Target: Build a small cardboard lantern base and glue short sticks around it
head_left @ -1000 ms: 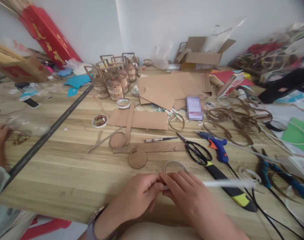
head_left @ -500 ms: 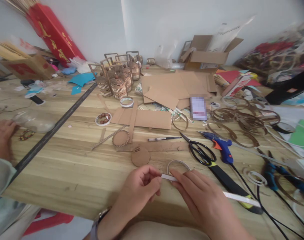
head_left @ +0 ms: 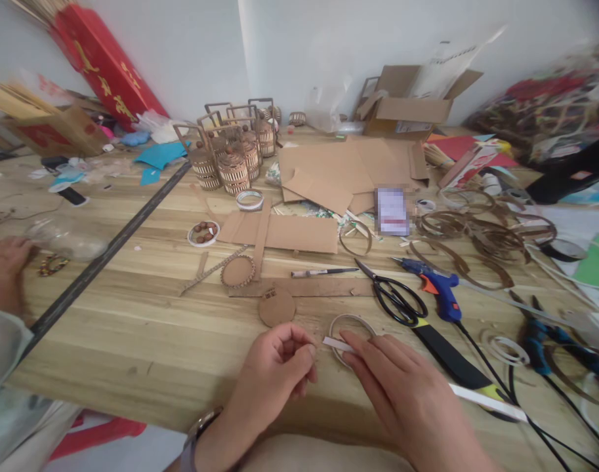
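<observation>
White in the head view, the strip (head_left: 489,402) lies near the table's (head_left: 126,347) front edge, its middle hidden under the right hand (head_left: 402,387). That hand, palm down, pinches it above a partly covered ring (head_left: 353,319). The left hand (head_left: 284,364) curls just beside its tip; whether its fingertips meet, I cannot tell. Toward the back edge, a carton (head_left: 400,111) contains a bag (head_left: 441,73).

White strip (head_left: 489,402) partly hidden under right grip (head_left: 400,373), co-worker's sleeve (head_left: 4,346) cut off at left edge
</observation>
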A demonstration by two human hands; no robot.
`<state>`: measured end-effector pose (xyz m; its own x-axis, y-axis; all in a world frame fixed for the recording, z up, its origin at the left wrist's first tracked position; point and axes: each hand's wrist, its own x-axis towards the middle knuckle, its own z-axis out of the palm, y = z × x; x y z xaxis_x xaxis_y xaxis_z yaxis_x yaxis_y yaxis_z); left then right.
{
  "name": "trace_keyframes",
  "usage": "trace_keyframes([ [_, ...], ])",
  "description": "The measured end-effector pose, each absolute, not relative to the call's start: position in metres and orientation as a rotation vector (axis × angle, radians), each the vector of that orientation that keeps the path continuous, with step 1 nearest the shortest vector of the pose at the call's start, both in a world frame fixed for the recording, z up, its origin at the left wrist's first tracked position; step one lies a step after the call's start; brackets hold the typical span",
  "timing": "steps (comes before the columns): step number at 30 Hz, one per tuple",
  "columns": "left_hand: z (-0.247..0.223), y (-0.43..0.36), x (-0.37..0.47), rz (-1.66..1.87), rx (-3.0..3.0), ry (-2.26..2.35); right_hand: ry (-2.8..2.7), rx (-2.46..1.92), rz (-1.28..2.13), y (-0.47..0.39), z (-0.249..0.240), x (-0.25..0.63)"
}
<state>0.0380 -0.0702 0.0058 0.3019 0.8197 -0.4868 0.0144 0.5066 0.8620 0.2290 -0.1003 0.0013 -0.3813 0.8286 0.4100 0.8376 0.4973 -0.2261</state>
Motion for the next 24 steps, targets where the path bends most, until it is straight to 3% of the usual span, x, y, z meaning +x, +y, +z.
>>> trace_keyframes([
  [24, 0.0014, -0.0656, 0.0479, 0.691, 0.852, 1.185, -2.188, -1.322, 0.030, -0.0937, 0.0088, 0.2189],
])
